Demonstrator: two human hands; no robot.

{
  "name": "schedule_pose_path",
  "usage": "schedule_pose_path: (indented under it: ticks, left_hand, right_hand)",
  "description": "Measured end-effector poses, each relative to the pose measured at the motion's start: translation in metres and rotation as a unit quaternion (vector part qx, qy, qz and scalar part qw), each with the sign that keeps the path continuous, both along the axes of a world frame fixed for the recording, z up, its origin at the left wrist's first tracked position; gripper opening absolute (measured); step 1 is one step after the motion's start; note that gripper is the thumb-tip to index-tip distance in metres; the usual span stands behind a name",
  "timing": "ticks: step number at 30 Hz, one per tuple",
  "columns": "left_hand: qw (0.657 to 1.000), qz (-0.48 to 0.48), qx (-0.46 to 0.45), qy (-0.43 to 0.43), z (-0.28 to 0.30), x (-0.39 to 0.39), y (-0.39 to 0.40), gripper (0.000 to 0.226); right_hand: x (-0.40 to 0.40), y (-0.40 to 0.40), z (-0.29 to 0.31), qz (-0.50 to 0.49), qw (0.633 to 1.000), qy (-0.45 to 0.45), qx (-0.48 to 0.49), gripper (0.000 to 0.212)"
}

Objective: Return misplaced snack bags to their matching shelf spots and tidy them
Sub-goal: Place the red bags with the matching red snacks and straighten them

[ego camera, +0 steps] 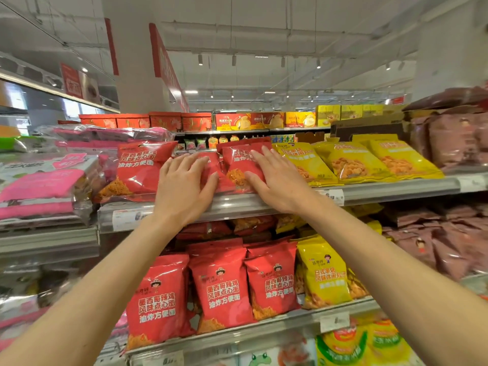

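Note:
Red snack bags lie tilted on the top shelf [390,191]. My left hand [183,184] rests flat, fingers spread, on a middle red bag [211,166]. My right hand [274,175] lies flat on the red bag [241,165] to its right, fingers apart. Neither hand grips a bag. Another red bag [137,167] sits to the left of my left hand. Yellow snack bags [348,161] fill the same shelf to the right of my right hand.
On the shelf below stand upright red bags [221,286] and a yellow bag [326,276]. Pink packs [39,191] are stacked at the left, maroon bags [454,138] at the right. Orange and yellow boxes [237,121] line a far shelf.

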State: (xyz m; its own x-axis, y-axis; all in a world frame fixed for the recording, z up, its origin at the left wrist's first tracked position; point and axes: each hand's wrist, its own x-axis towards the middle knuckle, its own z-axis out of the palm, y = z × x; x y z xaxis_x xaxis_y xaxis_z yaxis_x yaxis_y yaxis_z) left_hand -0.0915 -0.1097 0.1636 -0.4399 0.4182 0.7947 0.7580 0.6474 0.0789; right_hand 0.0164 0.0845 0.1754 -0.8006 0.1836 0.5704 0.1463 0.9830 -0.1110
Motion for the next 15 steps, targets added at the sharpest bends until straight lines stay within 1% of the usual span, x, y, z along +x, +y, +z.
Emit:
schedule_pose_path:
  ticks: [6, 10, 15]
  left_hand:
    - [0.998, -0.057, 0.007, 0.015, -0.028, 0.024, -0.001, 0.066]
    - [0.994, -0.097, 0.037, 0.016, -0.044, 0.041, -0.004, 0.058]
    - [0.986, -0.131, 0.107, 0.016, -0.074, 0.081, 0.014, 0.043]
  right_hand:
    - [0.036, 0.007, -0.021, 0.024, 0.999, -0.025, 0.013, 0.068]
    - [0.060, 0.016, -0.041, 0.049, 0.998, -0.007, 0.032, 0.070]
    - [0.088, 0.032, -0.070, 0.096, 0.995, 0.034, 0.018, 0.065]
